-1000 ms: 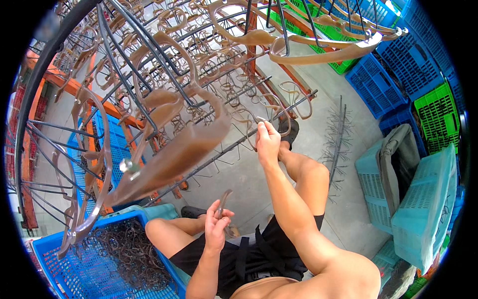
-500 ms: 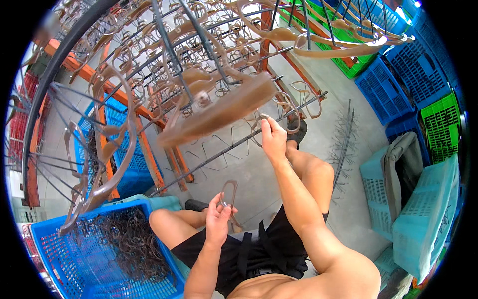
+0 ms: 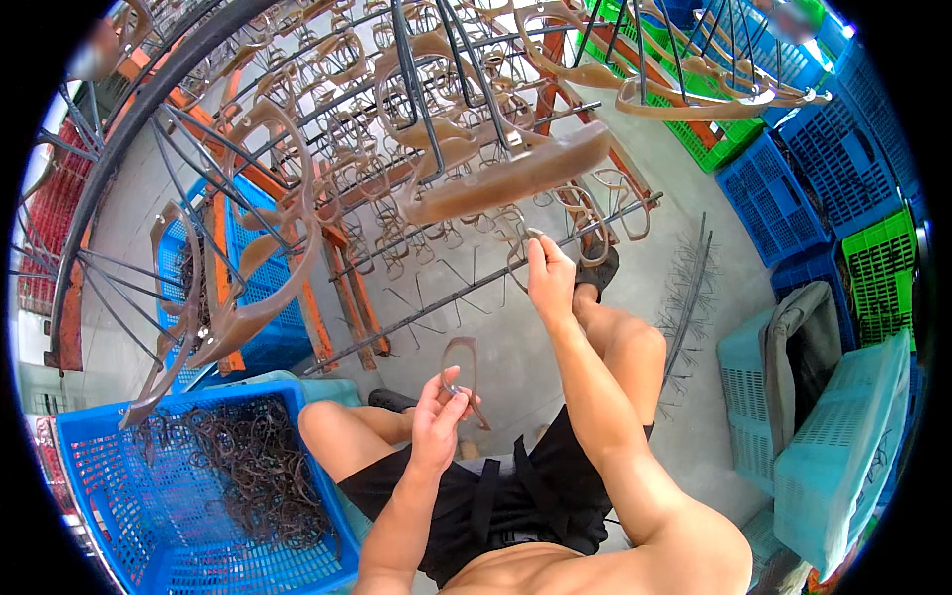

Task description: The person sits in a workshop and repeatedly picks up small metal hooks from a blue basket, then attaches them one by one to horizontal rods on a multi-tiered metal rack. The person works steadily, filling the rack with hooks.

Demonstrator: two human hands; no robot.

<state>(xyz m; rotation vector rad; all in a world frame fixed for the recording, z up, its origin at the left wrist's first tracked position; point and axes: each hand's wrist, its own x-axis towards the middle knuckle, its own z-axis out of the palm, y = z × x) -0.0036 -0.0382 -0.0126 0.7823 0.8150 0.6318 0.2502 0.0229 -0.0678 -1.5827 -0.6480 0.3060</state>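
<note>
My left hand [image 3: 436, 426] is closed in a pinch on a brown plastic glasses frame [image 3: 471, 367], held upright in front of my lap. Farther forward, my right hand [image 3: 550, 283] is closed, its thumb and fingers at another brown glasses frame [image 3: 535, 232] beside a dark rod [image 3: 446, 301] with wire prongs. The fingers partly cover that frame. Several similar frames hang from the rod's right end, near a hanging frame [image 3: 595, 216]. Thin bare prongs [image 3: 402, 297] stick out along the rod's left part.
A blue basket [image 3: 84, 446] at my left contains dark, tangled frame-like pieces [image 3: 273, 476]. Orange racks [image 3: 347, 297] full of hanging frames stand ahead. Large frames on wires [image 3: 516, 178] hang close overhead. A pronged rod [image 3: 686, 297] lies on the floor. Blue and teal crates [image 3: 749, 387] line the right.
The overhead frames and left hoop have shifted right in the picture. My left hand has risen slightly with its frame, which is turned a little. My right hand stays at the rod.
</note>
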